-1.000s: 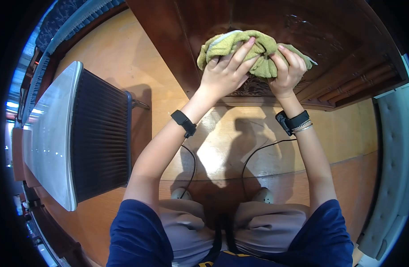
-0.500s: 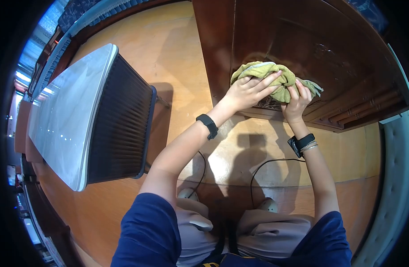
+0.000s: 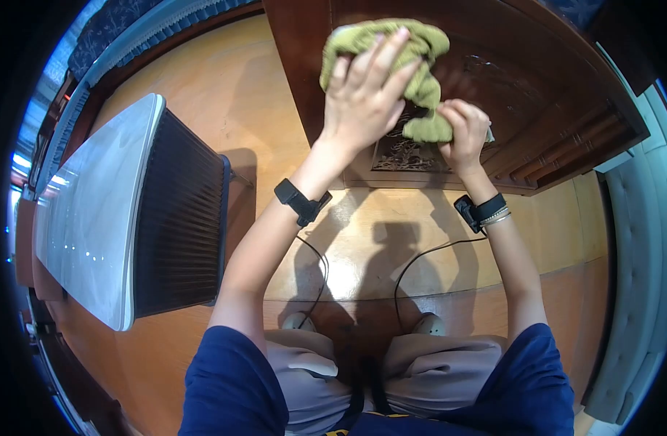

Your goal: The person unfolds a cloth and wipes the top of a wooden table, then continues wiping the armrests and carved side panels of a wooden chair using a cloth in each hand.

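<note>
A crumpled yellow-green cloth [image 3: 431, 43] lies against the dark wooden furniture [image 3: 507, 94], between my two hands. My left hand [image 3: 364, 98] is spread flat on the cloth's upper left part, fingers apart, pressing it to the wood. Lower and to the right, my right hand [image 3: 464, 134] has its fingers curled round the cloth's other end. Below the cloth a carved openwork panel [image 3: 406, 155] shows in the wood. Part of the cloth is hidden under my left hand.
On the left stands a table with a glossy pale top [image 3: 97, 211] and ribbed dark side. Black cables [image 3: 435, 248] hang near both wrists over the wooden floor [image 3: 348, 254]. A tufted pale green sofa [image 3: 638, 269] is at the right edge.
My left hand has moved up and left with most of the cloth, which is now more stretched out. My right hand has shifted slightly up and left. The whole view has shifted a little.
</note>
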{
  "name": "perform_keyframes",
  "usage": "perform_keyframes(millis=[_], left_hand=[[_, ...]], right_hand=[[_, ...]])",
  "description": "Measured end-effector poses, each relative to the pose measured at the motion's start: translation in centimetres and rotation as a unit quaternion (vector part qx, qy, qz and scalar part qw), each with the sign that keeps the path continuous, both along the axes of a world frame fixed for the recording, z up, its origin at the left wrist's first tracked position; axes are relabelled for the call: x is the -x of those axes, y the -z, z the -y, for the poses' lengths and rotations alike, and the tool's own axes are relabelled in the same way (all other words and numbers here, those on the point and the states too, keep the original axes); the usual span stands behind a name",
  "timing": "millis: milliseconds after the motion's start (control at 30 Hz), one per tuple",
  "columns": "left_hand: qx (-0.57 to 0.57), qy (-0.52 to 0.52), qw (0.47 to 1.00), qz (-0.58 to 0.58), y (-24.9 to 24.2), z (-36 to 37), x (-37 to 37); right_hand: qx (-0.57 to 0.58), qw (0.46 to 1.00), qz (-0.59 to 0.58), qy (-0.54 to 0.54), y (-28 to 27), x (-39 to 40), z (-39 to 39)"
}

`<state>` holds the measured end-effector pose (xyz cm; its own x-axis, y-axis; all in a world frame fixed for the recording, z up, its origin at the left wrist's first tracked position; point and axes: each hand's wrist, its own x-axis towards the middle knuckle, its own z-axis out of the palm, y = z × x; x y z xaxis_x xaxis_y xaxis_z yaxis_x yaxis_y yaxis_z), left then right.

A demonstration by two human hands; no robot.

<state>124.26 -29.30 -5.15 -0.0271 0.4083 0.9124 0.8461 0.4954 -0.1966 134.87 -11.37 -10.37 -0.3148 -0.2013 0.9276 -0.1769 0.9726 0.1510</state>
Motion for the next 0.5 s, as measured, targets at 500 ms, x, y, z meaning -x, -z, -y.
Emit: perform_keyframes(millis=[500], left_hand=[[0.017,0.020,0.999,-0.039,7.0,0.7,1.7]], right_hand=[[-0.008,0.994,-0.102,0.043,-0.3,3.8,2.6]])
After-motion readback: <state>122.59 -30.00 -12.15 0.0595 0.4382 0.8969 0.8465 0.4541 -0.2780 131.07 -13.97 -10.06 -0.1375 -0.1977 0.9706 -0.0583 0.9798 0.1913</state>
